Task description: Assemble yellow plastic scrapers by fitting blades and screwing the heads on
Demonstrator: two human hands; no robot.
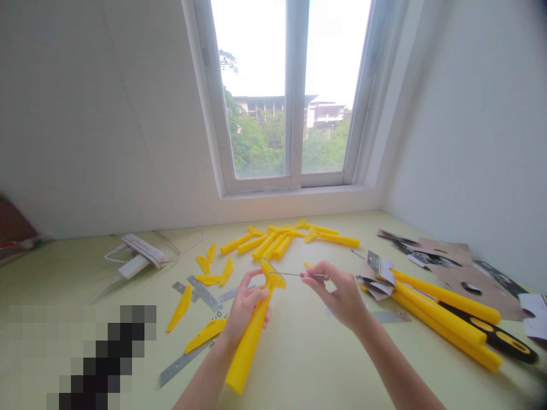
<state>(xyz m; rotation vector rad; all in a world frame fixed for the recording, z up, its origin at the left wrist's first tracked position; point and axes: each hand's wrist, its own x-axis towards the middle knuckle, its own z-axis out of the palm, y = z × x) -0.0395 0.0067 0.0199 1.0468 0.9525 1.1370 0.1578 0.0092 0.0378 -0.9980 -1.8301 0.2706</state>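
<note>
One yellow handle (247,356), head view, sits in the left hand (245,304). Left fingers: closed round its upper shaft, thumb on the near side. Its winged head (273,278) stands just beyond the left fingertips; the round butt end slants back toward the wearer, below the palm.

Right hand (342,293): fingers pinched on the grip of a thin screwdriver (315,277). The metal shaft runs leftward from these fingers and crosses to the winged head; whether the tip touches it cannot be told.

Left of the left fingers: several loose yellow wedge-shaped pieces (178,309) and flat metal blades (205,293), some overlapping. Small screws (219,312) lie in a cluster near the left knuckles. Farther left and beyond: a white power strip (143,250) with cords.

Beyond both sets of fingers: a group of yellow handles (270,242), heads mostly pointing away, some touching.

Right of the right fingers: more yellow tubes (444,315) lie beside a black-and-yellow handle (491,333), with opened cardboard packaging (478,291) behind. A flat metal plate (391,316) lies near the right wrist.

Under all: pale green tabletop (307,364). Well past the fingertips: a window (294,97).
</note>
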